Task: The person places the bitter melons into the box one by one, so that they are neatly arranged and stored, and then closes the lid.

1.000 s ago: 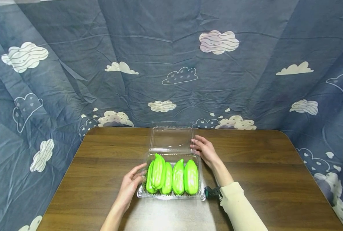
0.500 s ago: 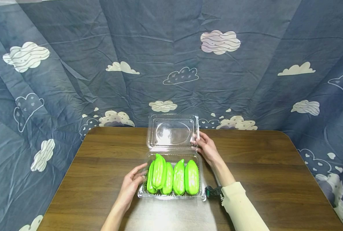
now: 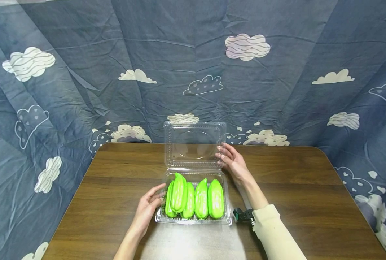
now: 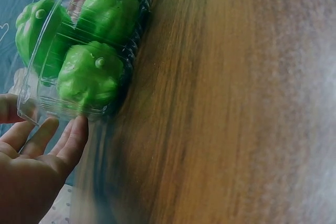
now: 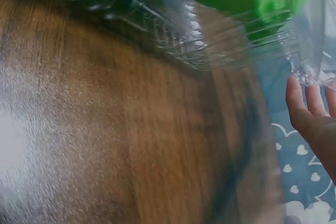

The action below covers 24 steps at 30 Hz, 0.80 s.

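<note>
A clear plastic clamshell box [image 3: 193, 222] stands on the table in the head view. Several bright green, ribbed, elongated vegetable-like pieces [image 3: 201, 200] lie in it, one on top of others at the left. Its hinged lid [image 3: 194, 141] is raised at the back. My left hand [image 3: 144, 209] touches the box's left side; in the left wrist view its extended fingers rest against the clear wall. My right hand [image 3: 236, 164] has its fingers against the lid's right edge. In the right wrist view, extended fingertips [image 5: 295, 90] touch clear plastic; the rest of that hand is cut off.
The brown wooden table [image 3: 293, 191] extends to both sides of the box. A blue curtain with cloud prints [image 3: 193, 54] hangs behind its back edge. A dark wrist device [image 3: 244, 215] sits at my right wrist, close to the box's front right corner.
The lid has swung up from lying tilted back, rising higher in the head view. My right hand has moved slightly up with it. The left hand and the green pieces stay put.
</note>
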Each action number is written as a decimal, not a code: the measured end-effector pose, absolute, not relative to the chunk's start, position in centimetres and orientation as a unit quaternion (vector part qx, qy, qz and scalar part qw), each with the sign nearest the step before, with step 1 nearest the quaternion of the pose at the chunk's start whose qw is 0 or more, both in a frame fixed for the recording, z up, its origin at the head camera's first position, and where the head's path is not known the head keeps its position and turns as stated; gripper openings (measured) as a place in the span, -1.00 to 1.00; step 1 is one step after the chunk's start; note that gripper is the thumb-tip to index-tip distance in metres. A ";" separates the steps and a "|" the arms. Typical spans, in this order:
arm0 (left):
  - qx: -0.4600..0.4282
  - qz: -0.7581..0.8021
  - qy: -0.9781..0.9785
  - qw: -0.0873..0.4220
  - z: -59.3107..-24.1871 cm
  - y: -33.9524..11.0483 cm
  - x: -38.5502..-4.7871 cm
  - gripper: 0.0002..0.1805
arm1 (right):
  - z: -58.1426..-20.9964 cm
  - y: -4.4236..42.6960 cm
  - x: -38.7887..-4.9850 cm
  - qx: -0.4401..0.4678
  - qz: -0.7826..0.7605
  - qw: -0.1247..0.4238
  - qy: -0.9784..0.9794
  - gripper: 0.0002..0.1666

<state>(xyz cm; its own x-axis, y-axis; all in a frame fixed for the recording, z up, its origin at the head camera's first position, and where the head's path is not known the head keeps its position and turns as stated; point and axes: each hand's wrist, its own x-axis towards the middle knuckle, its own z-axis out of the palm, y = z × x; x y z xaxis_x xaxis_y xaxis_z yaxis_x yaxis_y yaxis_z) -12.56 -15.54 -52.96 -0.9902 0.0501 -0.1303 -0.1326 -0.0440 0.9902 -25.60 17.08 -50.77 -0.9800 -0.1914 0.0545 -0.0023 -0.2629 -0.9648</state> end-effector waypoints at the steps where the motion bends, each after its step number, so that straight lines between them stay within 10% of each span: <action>1: -0.030 0.722 0.689 0.063 -53.0 -15.5 -12.5 -0.40 | -50.7 17.2 -25.6 -0.084 -0.787 0.057 0.608 -0.33; 24: -0.037 0.720 0.690 0.062 -52.9 -15.5 -12.6 -0.40 | -48.9 18.1 -24.2 -0.181 -0.708 0.000 0.683 -0.30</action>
